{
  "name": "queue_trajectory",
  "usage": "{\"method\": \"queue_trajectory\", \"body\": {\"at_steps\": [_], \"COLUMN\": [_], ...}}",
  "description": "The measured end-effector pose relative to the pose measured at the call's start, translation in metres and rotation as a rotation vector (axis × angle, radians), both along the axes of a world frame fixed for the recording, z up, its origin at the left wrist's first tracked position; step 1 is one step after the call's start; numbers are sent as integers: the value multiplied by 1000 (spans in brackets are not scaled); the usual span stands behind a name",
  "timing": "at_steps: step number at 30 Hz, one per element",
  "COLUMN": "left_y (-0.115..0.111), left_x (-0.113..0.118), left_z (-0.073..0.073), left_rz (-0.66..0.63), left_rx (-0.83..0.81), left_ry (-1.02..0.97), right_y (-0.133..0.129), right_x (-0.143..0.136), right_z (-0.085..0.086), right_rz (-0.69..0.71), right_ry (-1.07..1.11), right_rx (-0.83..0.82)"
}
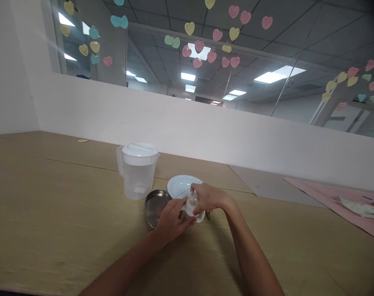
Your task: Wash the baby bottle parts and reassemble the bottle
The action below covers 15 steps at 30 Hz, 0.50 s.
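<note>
A baby bottle [192, 206] with a clear nipple, white collar and white side handles is held over the table. My left hand [170, 223] is closed around its lower left side. From above right, my right hand [209, 196] has its fingers closed about the collar and nipple. A round metal dish [155, 205] sits just left of the bottle, partly behind my left hand. Behind both hands lies a white plate [178, 185], partly covered by my right hand. A small green thing [208, 215] shows beneath my right hand; its kind is unclear.
A translucent lidded pitcher [139, 176] stands at the back left of the wooden table [66, 222]. Far right, a pink sheet [322, 193] bears a crumpled whitish item [364, 209] and a pen [372, 200]. A white wall [174, 119] rises behind, with a mirror or window above.
</note>
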<state>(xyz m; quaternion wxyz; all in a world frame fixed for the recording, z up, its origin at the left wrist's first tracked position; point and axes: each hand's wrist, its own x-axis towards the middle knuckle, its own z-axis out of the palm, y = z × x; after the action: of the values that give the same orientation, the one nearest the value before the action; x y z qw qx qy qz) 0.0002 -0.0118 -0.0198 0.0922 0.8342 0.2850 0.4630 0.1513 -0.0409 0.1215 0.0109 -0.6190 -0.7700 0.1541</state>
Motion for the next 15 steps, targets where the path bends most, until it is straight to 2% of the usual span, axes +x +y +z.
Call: {"method": "queue_trajectory", "body": {"at_steps": [8,15], "left_y": [-13,-23], "left_x": [5,8], "left_z": [6,7], "left_rz": [76,61], "left_rx": [2,-11], "left_ry": [-46,-31], "right_y": [3,4], "right_x": [-2,1], "right_z": [5,1], "right_rz": [53,13], "right_ry": [-103,25], "right_rx": [-29,-103]}}
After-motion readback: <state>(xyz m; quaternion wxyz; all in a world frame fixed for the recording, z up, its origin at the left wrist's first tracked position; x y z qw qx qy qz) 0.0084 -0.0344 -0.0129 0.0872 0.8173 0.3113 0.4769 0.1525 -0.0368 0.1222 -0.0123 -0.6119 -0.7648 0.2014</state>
